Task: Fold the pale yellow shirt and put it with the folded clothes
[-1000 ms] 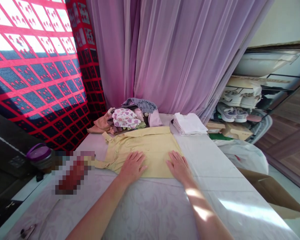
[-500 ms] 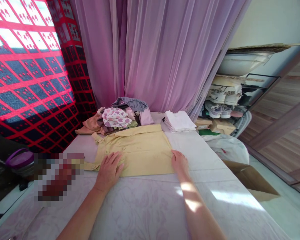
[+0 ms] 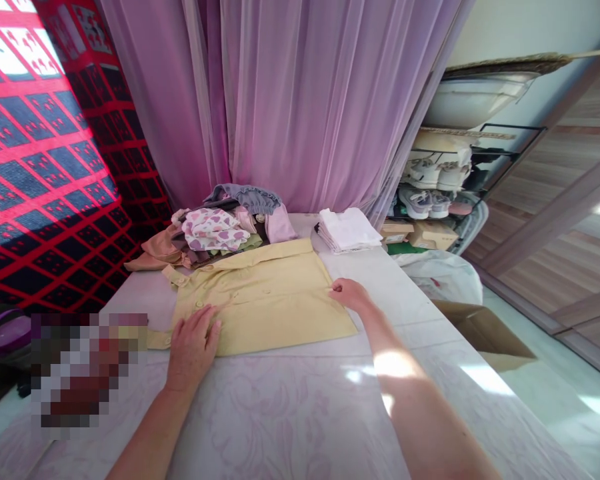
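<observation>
A yellow strapped garment (image 3: 280, 293) with buttons lies spread on the pale patterned bed cover (image 3: 280, 407), its straps toward the left. Fingers stretched out, my left hand (image 3: 193, 347) rests flat on its near left part. My right hand (image 3: 351, 293) is at the garment's right edge, thumb and fingers closed on the cloth there. Behind it is a loose heap of clothes, with a heart-print piece (image 3: 215, 230) and a grey-blue piece with a gathered waistband (image 3: 250, 197). A stack of folded white clothes (image 3: 350, 230) sits at the back right.
Purple curtains (image 3: 300, 100) hang behind the bed, and a red and dark checked cloth (image 3: 45, 173) is at the left. To the right are a shoe rack with shoes (image 3: 420, 203) and an open cardboard box (image 3: 485, 333). A blurred patch covers something at the left.
My right hand has moved up along the garment's right edge, from its near part to about the middle, and its fingers have closed. The camera view has shifted slightly; my left hand stays on the garment.
</observation>
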Action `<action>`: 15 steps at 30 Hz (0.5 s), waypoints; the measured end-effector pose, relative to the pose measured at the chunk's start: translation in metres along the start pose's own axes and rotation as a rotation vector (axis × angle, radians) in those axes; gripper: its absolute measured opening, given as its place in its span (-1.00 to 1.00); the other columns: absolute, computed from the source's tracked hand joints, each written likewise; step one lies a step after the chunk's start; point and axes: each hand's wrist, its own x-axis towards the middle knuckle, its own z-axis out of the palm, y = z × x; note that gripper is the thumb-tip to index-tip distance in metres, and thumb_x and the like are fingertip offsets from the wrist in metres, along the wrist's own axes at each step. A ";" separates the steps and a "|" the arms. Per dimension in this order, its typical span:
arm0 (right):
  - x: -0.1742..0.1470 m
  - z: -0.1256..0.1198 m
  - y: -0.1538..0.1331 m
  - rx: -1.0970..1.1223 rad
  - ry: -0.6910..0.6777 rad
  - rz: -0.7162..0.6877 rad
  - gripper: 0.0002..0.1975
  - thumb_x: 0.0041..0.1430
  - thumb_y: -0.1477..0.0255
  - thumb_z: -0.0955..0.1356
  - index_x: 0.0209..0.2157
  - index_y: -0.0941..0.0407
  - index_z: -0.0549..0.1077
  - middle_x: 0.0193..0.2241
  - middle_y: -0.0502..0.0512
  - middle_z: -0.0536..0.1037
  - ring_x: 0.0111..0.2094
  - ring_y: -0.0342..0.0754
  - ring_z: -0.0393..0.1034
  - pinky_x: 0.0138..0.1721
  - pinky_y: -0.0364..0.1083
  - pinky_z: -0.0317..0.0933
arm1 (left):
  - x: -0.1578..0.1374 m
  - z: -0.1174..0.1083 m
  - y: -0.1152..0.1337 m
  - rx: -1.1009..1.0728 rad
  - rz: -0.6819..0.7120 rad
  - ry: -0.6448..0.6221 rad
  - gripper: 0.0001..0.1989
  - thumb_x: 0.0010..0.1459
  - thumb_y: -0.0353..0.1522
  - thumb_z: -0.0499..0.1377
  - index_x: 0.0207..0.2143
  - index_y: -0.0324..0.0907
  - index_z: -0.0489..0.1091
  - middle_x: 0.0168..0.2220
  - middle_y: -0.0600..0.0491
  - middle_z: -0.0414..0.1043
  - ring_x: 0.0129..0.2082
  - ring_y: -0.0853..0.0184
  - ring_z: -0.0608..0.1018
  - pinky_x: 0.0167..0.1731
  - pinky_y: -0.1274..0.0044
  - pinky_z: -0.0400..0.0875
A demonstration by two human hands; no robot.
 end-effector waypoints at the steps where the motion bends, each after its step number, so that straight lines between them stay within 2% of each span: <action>1: 0.000 0.000 0.000 0.011 0.007 0.007 -0.86 0.08 0.38 0.37 -0.33 0.10 0.55 -0.35 0.03 0.60 -0.33 -0.11 0.41 -0.39 -0.18 0.08 | 0.000 0.000 0.000 -0.001 0.012 -0.002 -0.59 0.29 -0.22 -0.10 0.03 -0.15 0.39 0.07 -0.11 0.47 0.06 0.11 0.48 0.11 0.17 0.24; 6: -0.007 0.001 -0.003 0.100 0.063 0.045 -0.79 0.18 0.36 0.28 -0.23 0.13 0.51 -0.36 0.03 0.58 -0.34 -0.11 0.42 -0.38 -0.19 0.12 | 0.002 -0.001 -0.001 -0.053 0.058 -0.003 -0.57 0.31 -0.19 -0.12 0.02 -0.17 0.39 0.06 -0.13 0.46 0.03 0.12 0.49 0.05 0.25 0.35; 10: -0.017 0.009 -0.006 0.208 0.127 0.096 -0.66 0.24 0.40 0.22 0.01 0.15 0.39 -0.39 0.03 0.59 -0.34 -0.07 0.45 -0.35 -0.17 0.16 | 0.003 -0.002 -0.002 -0.072 0.078 0.006 -0.58 0.31 -0.18 -0.11 0.03 -0.16 0.38 0.06 -0.12 0.45 0.04 0.14 0.49 0.04 0.30 0.38; 15: -0.027 0.017 -0.011 0.016 0.156 0.104 -0.50 0.32 0.42 0.16 0.27 0.12 0.12 -0.23 0.12 0.61 -0.20 0.01 0.48 -0.22 -0.09 0.20 | 0.004 -0.004 0.001 -0.019 0.113 0.008 -0.57 0.30 -0.19 -0.10 0.02 -0.17 0.40 0.06 -0.13 0.46 0.05 0.12 0.48 0.06 0.28 0.36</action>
